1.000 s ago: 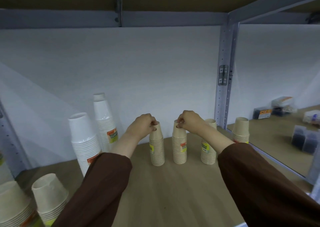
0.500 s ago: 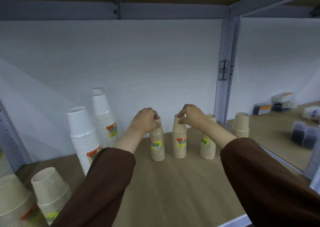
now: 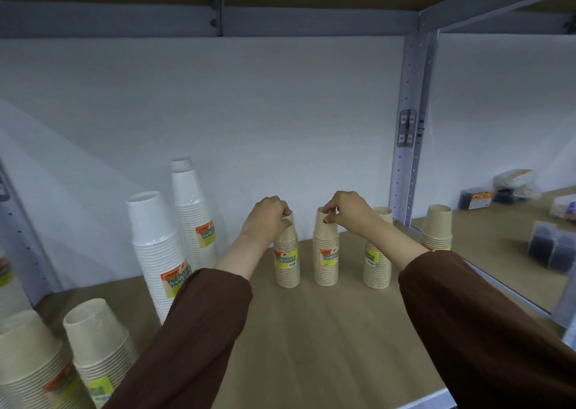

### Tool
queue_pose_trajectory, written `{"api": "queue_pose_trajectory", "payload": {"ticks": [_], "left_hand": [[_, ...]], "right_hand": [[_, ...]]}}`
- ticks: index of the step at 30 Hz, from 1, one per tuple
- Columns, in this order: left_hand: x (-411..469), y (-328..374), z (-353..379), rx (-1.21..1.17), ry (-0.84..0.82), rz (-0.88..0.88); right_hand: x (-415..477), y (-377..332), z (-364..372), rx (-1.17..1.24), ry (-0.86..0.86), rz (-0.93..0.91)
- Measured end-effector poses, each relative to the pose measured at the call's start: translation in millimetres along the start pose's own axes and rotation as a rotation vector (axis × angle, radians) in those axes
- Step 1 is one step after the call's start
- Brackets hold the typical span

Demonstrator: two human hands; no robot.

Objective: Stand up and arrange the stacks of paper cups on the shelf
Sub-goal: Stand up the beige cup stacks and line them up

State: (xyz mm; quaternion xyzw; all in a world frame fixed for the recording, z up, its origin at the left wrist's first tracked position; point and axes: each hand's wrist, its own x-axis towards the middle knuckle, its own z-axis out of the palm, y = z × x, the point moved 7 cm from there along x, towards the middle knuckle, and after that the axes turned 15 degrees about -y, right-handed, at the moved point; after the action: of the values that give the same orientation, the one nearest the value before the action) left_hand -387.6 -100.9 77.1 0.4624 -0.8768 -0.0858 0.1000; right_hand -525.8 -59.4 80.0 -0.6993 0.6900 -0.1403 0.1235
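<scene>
Three small tan cup stacks stand upright in a row near the back of the wooden shelf point(image 3: 311, 340). My left hand point(image 3: 268, 218) grips the top of the left tan stack point(image 3: 286, 262). My right hand point(image 3: 346, 210) pinches the top of the middle tan stack point(image 3: 325, 256). The third tan stack point(image 3: 377, 262) stands free to the right, partly behind my right forearm. Two taller white cup stacks point(image 3: 156, 246) point(image 3: 193, 212) stand upright at the left. Larger tan stacks point(image 3: 99, 346) point(image 3: 28, 368) sit at the near left.
A grey metal upright point(image 3: 408, 128) divides this bay from the one on the right, where another tan cup stack point(image 3: 438, 231) and small dark boxes point(image 3: 551, 249) sit. The white back wall is close behind the cups. A shelf board hangs overhead.
Both hands stay on the tops of the two tan stacks, which have shifted slightly apart. The view has tilted a little.
</scene>
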Motion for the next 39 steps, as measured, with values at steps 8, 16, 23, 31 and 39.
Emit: {"api": "queue_pose_trajectory", "payload": {"ticks": [8,16,23,31,39], "left_hand": [[-4.3,0.0,-0.8,0.002,-0.003,-0.012],[-24.7,7.5,-21.2,0.061,0.051,-0.001],[-50.2,4.3,-61.9,0.088,0.17,-0.04],[-83.5,-1.4,-107.1,0.081,0.286,-0.052],[-125.5,-15.2,-152.9,0.067,0.405,-0.072]], "right_hand": [[-2.5,-2.6,-0.8,-0.029,0.014,0.024],[-9.7,-21.9,-11.5,-0.032,0.08,-0.041],[-12.6,-56.2,-20.3,0.024,0.15,-0.139],[-16.0,-91.0,-18.0,0.093,0.177,-0.235],[-14.4,-124.5,-11.6,0.183,0.187,-0.323]]}}
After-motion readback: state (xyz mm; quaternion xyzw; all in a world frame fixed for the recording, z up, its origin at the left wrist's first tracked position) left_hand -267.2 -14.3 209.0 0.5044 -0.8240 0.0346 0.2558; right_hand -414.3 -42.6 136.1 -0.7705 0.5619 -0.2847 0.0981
